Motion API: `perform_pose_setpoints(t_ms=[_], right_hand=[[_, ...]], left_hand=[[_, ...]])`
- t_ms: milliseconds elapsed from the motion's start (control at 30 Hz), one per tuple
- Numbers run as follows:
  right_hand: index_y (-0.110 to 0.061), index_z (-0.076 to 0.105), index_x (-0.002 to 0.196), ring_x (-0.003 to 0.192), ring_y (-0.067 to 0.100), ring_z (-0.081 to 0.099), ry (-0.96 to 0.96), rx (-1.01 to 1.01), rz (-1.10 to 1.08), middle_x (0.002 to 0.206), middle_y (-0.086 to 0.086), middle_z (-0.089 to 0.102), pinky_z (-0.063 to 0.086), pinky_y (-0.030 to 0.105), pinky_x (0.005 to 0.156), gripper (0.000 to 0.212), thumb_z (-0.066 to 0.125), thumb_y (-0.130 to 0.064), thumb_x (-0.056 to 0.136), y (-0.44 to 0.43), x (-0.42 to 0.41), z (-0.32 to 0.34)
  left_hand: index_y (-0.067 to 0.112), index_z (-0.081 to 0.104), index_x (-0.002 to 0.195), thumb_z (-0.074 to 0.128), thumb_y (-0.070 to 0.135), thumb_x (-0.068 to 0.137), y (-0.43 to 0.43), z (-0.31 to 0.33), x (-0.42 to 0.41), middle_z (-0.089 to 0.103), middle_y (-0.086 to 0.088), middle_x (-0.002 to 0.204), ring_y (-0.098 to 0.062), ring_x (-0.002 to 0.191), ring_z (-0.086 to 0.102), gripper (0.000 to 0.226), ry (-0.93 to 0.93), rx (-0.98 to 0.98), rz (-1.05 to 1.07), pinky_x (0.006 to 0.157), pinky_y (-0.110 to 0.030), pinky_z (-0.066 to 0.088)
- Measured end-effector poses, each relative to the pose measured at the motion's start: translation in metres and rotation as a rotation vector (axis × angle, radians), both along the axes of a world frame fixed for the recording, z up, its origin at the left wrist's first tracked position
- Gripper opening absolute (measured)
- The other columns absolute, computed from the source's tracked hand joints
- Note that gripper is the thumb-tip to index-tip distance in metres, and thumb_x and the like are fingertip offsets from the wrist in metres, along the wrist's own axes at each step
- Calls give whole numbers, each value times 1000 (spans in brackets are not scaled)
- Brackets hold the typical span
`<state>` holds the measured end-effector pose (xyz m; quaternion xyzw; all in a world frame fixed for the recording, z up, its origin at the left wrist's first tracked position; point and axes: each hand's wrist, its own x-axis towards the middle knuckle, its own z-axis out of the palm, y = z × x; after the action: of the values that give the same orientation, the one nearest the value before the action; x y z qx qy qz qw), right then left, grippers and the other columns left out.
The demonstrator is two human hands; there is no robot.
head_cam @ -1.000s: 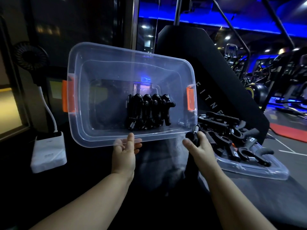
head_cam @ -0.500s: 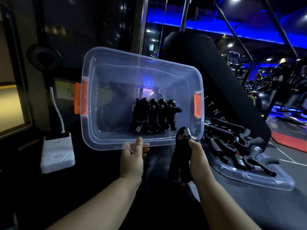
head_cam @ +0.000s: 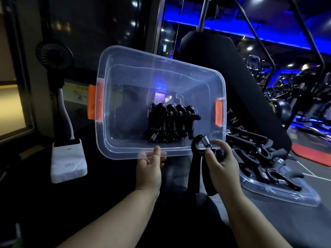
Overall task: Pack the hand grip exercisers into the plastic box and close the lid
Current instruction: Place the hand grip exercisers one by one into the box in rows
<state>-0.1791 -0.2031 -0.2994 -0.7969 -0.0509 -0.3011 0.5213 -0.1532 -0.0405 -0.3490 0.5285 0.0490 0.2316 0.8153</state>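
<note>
While four exercisers (head_cam: 172,122) fill the box (head_cam: 125,83), right hand (head_cam: 221,165) holds one.

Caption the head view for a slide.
Left hand tilts the clear plastic box, grippers packed inside, while right hand brings another gripper.

My left hand (head_cam: 149,169) holds the box (head_cam: 125,144) by its near rim; four exercisers (head_cam: 172,125) stand inside. Right of it, the lid (head_cam: 279,196) carries more.
</note>
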Motion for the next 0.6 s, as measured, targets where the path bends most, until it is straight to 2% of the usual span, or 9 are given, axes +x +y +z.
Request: perform_pose_setpoints(t_ms=[67, 133, 267, 433, 533, 600], right_hand=[[-53, 56, 96, 46, 2, 48, -8, -39, 13, 58, -7, 57, 41, 17, 48, 29, 65, -28, 83, 1, -2, 2], [-52, 60, 95, 52, 4, 55, -7, -52, 30, 67, -8, 64, 44, 13, 50, 37, 68, -19, 81, 2, -3, 7], [-30, 71, 86, 63, 0, 63, 1, -13, 131, 75, -12, 70, 46, 9, 58, 33, 68, 2, 79, 3, -3, 15], [-12, 66, 81, 63, 11, 68, -113, 110, 304, 72, -4, 69, 53, 17, 59, 28, 63, 15, 79, 13, -2, 45], [-17, 62, 79, 70, 20, 70, -165, 240, 409, 77, 2, 69, 54, 21, 61, 28, 66, 11, 80, 24, 7, 69], [-22, 61, 78, 76, 30, 70, -155, 204, 393, 81, 6, 69, 56, 32, 67, 30, 70, 6, 79, 34, 19, 79]], left_hand=[[18, 50, 93, 50, 38, 95, 1, -1, 0, 73, 6, 81, -2, 76, 67, 20, 2, 4, 5, 69, -21, 48], [19, 51, 94, 46, 42, 96, 1, -3, 0, 73, 6, 83, -5, 78, 67, 24, -1, 3, 6, 72, -24, 49], [18, 52, 95, 39, 44, 98, 1, -3, -2, 73, 3, 82, -7, 78, 67, 29, -13, -39, 38, 70, -23, 48], [13, 52, 95, 35, 40, 99, 1, 0, -3, 72, 0, 81, -9, 77, 67, 33, -36, -102, 51, 65, -17, 50], [7, 54, 92, 36, 38, 99, 0, 1, -4, 71, -3, 78, -12, 76, 66, 37, -54, -171, 51, 64, -18, 50], [9, 57, 85, 37, 40, 97, -1, 2, -5, 71, -4, 75, -12, 75, 66, 39, -83, -185, 38, 64, -19, 50]])
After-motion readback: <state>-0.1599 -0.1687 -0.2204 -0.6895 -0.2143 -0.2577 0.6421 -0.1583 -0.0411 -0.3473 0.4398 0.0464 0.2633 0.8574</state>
